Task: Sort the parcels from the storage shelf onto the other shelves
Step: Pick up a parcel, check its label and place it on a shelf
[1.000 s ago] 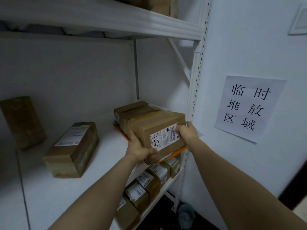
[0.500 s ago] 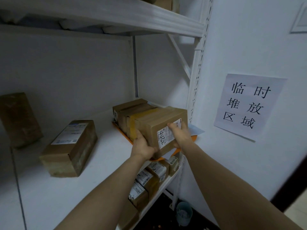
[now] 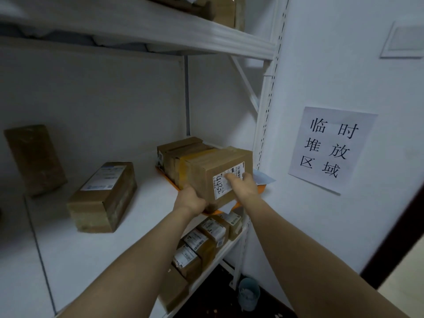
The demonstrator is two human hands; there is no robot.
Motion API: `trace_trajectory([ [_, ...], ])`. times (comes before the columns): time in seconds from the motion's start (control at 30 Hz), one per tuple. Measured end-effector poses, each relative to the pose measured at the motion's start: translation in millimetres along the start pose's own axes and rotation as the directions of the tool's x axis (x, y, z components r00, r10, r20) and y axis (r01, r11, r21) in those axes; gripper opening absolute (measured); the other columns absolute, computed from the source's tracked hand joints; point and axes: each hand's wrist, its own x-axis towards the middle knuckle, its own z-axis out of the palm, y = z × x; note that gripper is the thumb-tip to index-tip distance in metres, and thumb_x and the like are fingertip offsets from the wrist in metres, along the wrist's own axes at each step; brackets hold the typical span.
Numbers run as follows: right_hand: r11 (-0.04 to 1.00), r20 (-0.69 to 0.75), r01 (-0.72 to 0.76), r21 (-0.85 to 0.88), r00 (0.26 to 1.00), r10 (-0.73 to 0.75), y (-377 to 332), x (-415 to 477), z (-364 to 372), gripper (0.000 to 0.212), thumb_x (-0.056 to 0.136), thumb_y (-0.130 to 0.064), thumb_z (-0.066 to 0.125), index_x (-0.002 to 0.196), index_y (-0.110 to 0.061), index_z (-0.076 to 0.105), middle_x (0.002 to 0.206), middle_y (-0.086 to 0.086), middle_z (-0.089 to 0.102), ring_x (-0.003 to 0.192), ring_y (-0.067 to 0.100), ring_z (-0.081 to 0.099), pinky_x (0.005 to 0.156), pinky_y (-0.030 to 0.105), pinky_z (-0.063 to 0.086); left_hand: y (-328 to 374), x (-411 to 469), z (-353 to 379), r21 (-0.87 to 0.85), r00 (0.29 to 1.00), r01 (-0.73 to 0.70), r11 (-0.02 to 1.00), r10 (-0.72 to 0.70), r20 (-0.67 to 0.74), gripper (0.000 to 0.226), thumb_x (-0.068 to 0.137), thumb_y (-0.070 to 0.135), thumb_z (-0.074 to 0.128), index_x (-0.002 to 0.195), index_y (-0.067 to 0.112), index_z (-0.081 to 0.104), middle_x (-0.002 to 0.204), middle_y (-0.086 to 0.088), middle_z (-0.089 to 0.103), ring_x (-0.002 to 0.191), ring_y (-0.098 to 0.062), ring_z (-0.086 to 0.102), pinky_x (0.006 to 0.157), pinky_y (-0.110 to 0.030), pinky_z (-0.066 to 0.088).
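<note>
A brown cardboard parcel with a white label marked "4452" stands at the right end of the white shelf. It is the front one in a row of similar parcels, which rest on a flat orange envelope. My left hand grips the parcel's lower left corner. Straight fingers of my right hand press flat against its labelled front face.
Another labelled box lies mid-shelf, and a plain one leans upright at the far left. Several parcels line the shelf below. The white upright post and a wall with a paper sign are to the right. A small bin stands on the floor.
The parcel has moved up and back onto the shelf against the row behind it. My right hand shifted from its right edge to its front face.
</note>
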Motion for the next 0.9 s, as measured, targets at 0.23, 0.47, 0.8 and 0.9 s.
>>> trace_trajectory([
  [0.23, 0.991, 0.106, 0.116, -0.062, 0.988, -0.11, -13.3, -73.6, 13.7, 0.053, 0.092, -0.032, 0.057, 0.138, -0.009, 0.045, 0.138, 0.012, 0.049, 0.127, 0.031, 0.046, 0.106, 0.039, 0.039, -5.8, -78.2, -43.9, 0.021, 0.996, 0.024, 0.999, -0.022, -0.092, 0.073, 0.086, 0.018, 0.066, 0.145, 0.004, 0.025, 0.144, -0.016, 0.039, 0.13, -0.032, 0.041, 0.099, -0.032, 0.039],
  [0.47, 0.985, 0.402, 0.148, -0.093, 0.91, -0.099, -15.9, -154.3, 63.6, 0.026, 0.09, -0.02, 0.062, 0.111, -0.006, 0.063, 0.104, 0.01, 0.061, 0.1, 0.024, 0.059, 0.084, 0.036, 0.055, -39.3, -151.6, -89.0, 0.035, 0.972, 0.137, 0.99, -0.127, -0.198, 0.054, 0.086, 0.018, 0.064, 0.133, 0.005, 0.042, 0.128, -0.015, 0.052, 0.114, -0.028, 0.052, 0.084, -0.031, 0.042],
  [0.8, 0.954, 0.705, 0.27, -0.131, 0.702, -0.102, -37.2, -278.4, 163.3, 0.015, 0.091, -0.011, 0.052, 0.083, -0.011, 0.064, 0.083, 0.007, 0.065, 0.08, 0.018, 0.063, 0.082, 0.033, 0.054, -124.0, -244.5, -181.4, 0.057, 0.895, 0.265, 0.963, -0.223, -0.387, 0.042, 0.087, 0.017, 0.059, 0.126, 0.003, 0.054, 0.127, -0.015, 0.058, 0.118, -0.029, 0.055, 0.096, -0.035, 0.047],
  [0.9, 0.939, 0.748, 0.309, -0.149, 0.656, -0.097, -39.4, -309.0, 199.8, 0.017, 0.092, -0.01, 0.051, 0.092, -0.008, 0.067, 0.087, 0.009, 0.066, 0.078, 0.018, 0.064, 0.078, 0.032, 0.054, -154.8, -266.5, -214.0, 0.099, 0.856, 0.335, 0.937, -0.259, -0.447, 0.041, 0.085, 0.017, 0.059, 0.124, 0.006, 0.057, 0.126, -0.014, 0.06, 0.117, -0.03, 0.055, 0.097, -0.038, 0.047],
])
